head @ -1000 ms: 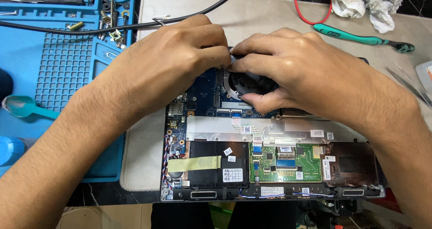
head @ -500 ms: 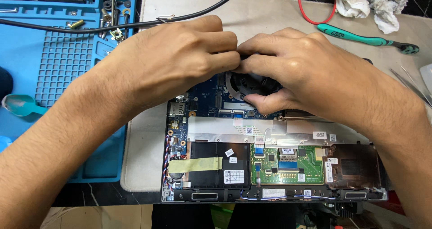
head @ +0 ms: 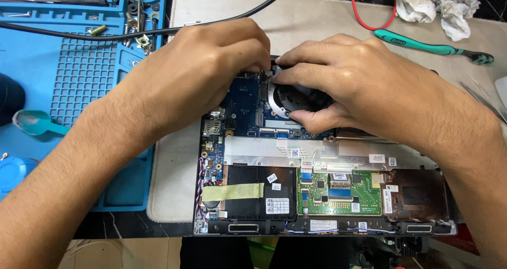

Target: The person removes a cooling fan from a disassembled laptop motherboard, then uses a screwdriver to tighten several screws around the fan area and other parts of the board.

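Right hand [head: 364, 89] is pinching the cooling fan [head: 293, 97] at frame centre, inside the opened laptop [head: 322, 195]. Left hand [head: 211, 73] is curling closed at the fan's upper-left corner; can't tell what it's gripping. Risk: prying while it's tilted could strain the blue motherboard [head: 243, 108] or the ribbon connectors just below.

Bright, even overhead light, soft shadows under the hands [head: 296, 84], sharp focus, slight sheen on skin.

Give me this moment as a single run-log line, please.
left hand: on laptop's top edge | right hand: fingers on cooling fan | screwdriver: lying on mat
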